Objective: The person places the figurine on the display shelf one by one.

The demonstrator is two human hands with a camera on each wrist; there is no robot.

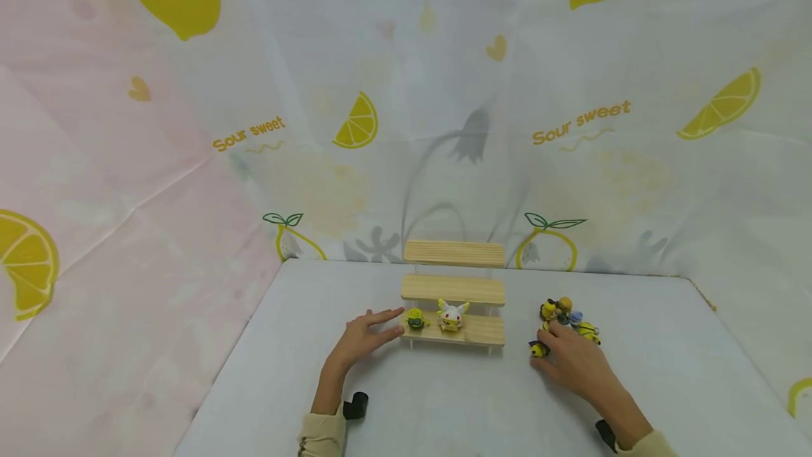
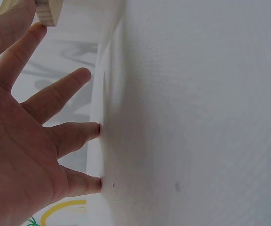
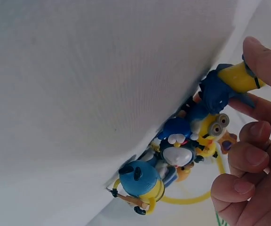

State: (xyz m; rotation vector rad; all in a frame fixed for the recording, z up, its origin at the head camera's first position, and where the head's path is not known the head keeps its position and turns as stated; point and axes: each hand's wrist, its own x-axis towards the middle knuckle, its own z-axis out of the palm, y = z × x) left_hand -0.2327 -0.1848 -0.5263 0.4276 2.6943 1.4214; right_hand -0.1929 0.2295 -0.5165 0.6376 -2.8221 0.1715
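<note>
My left hand (image 1: 360, 338), fingers spread, is at the left end of the lowest tier of a wooden display stand (image 1: 485, 330). In the left wrist view, fingertips meet the end of a wooden board (image 2: 48, 13). A small yellow-green figurine (image 1: 415, 318) and a white figurine with yellow ears (image 1: 452, 317) sit on that tier. My right hand (image 1: 576, 364) pinches a yellow and dark-blue figurine (image 3: 236, 77) between thumb and index finger, close over the table. Beside it is a cluster of figurines, including a blue-and-white one (image 3: 178, 146) and a Minion (image 3: 213, 129).
The stand's middle tier (image 1: 453, 289) and top tier (image 1: 453, 253) rise behind the lowest one. A blue-capped yellow figurine (image 3: 142, 181) lies at the cluster's edge. Behind the white table (image 1: 406, 407) hangs a lemon-patterned cloth (image 1: 406, 182).
</note>
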